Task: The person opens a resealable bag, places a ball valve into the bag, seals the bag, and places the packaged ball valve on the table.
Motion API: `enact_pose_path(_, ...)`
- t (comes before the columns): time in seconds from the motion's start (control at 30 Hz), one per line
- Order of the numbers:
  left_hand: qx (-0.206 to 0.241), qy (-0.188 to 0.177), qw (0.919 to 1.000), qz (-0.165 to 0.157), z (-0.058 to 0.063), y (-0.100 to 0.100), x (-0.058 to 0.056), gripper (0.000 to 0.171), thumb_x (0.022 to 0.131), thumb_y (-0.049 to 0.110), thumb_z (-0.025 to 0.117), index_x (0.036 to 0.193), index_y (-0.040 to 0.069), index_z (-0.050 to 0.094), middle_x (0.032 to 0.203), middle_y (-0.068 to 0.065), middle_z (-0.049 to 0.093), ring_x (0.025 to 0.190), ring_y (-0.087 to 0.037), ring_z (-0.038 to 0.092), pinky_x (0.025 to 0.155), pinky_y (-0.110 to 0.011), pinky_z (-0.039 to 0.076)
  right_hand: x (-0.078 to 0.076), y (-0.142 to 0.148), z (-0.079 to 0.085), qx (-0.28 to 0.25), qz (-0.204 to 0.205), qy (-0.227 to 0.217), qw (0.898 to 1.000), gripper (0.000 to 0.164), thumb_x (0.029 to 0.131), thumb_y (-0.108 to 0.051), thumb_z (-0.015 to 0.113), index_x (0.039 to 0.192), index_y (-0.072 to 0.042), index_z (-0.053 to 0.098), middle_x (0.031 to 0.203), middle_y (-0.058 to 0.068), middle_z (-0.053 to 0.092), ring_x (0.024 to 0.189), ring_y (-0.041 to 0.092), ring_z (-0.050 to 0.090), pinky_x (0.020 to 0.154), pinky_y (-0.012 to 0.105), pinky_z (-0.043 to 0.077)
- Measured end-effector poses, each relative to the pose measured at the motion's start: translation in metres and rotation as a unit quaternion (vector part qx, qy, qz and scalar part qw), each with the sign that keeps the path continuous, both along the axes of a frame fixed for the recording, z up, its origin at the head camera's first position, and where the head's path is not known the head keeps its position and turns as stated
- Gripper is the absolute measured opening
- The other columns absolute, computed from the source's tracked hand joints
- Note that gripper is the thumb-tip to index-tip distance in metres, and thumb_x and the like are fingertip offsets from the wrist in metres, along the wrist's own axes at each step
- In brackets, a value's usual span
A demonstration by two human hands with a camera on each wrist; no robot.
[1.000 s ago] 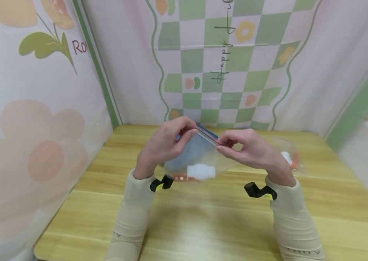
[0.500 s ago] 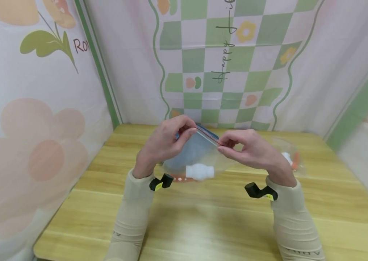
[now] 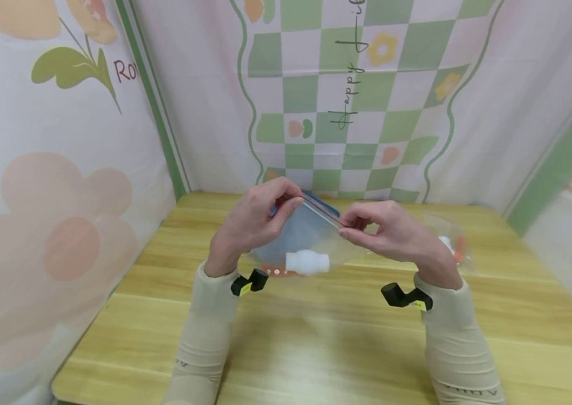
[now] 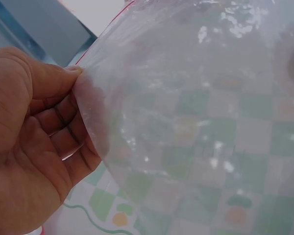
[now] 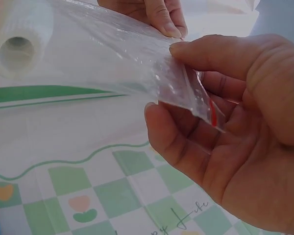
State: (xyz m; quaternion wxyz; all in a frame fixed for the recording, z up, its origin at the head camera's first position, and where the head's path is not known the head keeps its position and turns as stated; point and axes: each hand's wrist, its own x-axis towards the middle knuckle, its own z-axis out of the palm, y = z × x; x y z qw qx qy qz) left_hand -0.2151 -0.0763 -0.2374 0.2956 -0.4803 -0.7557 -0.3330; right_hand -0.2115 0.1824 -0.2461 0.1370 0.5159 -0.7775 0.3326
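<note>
A clear zip bag (image 3: 349, 250) with a red line along its seal hangs tilted between my hands. My left hand (image 3: 258, 218) pinches one end of the seal strip (image 3: 319, 211) between thumb and fingers. The other end is pinched by my right hand (image 3: 389, 232), and the right wrist view shows the thumb pressing the bag's corner (image 5: 206, 105). Low in the bag lies a white, hollow bottle-shaped piece (image 3: 308, 262). Next to it shows an orange strip with white dots (image 3: 277, 271), partly hidden by my left wrist.
Behind the held bag, a blue object (image 3: 326, 205) sits on the wooden table (image 3: 316, 349). Another clear bag (image 3: 443, 225) with white and orange pieces lies beyond my right wrist. Printed curtains (image 3: 205, 112) close in the back and sides.
The held bag and its white piece have shifted slightly up and left, along with my left hand. Both hands keep their pinch on the seal, and the right hand is nearly still.
</note>
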Motion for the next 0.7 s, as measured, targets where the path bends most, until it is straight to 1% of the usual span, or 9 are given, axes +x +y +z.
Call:
enact_pose_path(0.13,-0.002,0.001,1.0000,0.005,0.0001,-0.0006,0.0006,0.005,0.091,0.008,0.058,0.089,0.003,0.058,0.078,-0.003,0.055,0.063,-0.008,0.046,0.055,-0.020,0.040,0.0014,0.0002,0.0000,0.007,-0.007,-0.003,1.000,0.020,0.080,0.001,0.069,0.087,-0.016,0.062,0.075,-0.010,0.058,0.066,0.003,0.056,0.059,0.016,0.046)
enact_pose_path(0.37,-0.001,-0.003,1.0000,0.007,-0.0002,-0.0023,0.0010,0.005,0.091,0.008,0.057,0.089,0.003,0.058,0.077,-0.002,0.054,0.062,-0.008,0.044,0.053,-0.027,0.042,0.0009,0.0007,0.0006,0.027,-0.009,0.002,1.000,0.017,0.082,-0.003,0.069,0.087,-0.018,0.061,0.075,-0.012,0.056,0.067,0.000,0.054,0.059,0.016,0.046)
enact_pose_path(0.7,0.012,-0.005,0.9999,-0.001,-0.0005,-0.0064,-0.0058,0.006,0.092,0.007,0.056,0.089,0.002,0.058,0.074,-0.002,0.051,0.062,-0.009,0.043,0.054,-0.025,0.039,0.0002,0.0016,0.0011,0.032,-0.004,0.010,0.999,0.017,0.083,-0.004,0.068,0.087,-0.018,0.060,0.076,-0.013,0.055,0.070,-0.001,0.054,0.061,0.016,0.046)
